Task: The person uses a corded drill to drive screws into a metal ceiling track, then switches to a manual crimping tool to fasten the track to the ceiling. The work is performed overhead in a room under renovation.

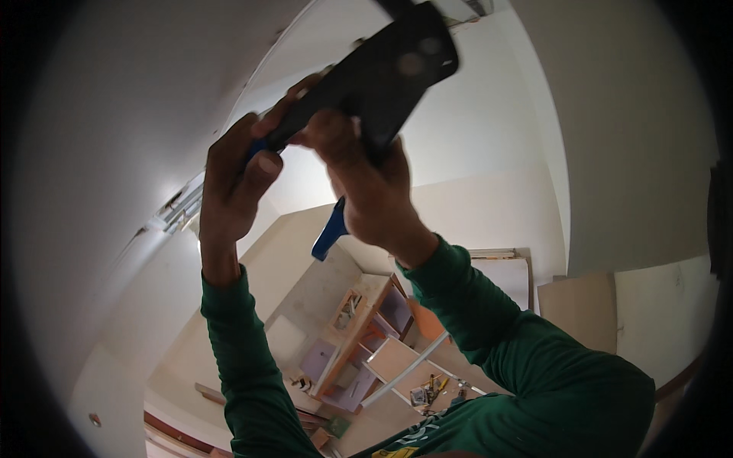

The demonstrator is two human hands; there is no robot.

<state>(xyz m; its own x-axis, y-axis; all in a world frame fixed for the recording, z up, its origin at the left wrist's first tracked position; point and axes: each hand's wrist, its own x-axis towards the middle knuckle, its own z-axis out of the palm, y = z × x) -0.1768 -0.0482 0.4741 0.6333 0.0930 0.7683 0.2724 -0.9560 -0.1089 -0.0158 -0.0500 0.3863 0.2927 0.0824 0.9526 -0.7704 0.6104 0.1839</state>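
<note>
While my right hand [370, 183] curls snugly round the dark tool [366, 72] at twelve o'clock, my left hand [231, 183], toward ten, clasps its lower end between thumb and bent fingers.

Pretty rough-looking room tbh. Pale walls [466, 202] all round, fisheye bending everything. Bright glow near long slot [177, 210] on left, metal-looking strips inside. Wooden shelf unit [372, 309] down below, lilac panels [395, 308], clutter on top. Orange panel [427, 318] just beside it. Beige floor [366, 429], pale rail [408, 370] crossing above. White board [500, 281] and tan panel [578, 313] further right.
</note>
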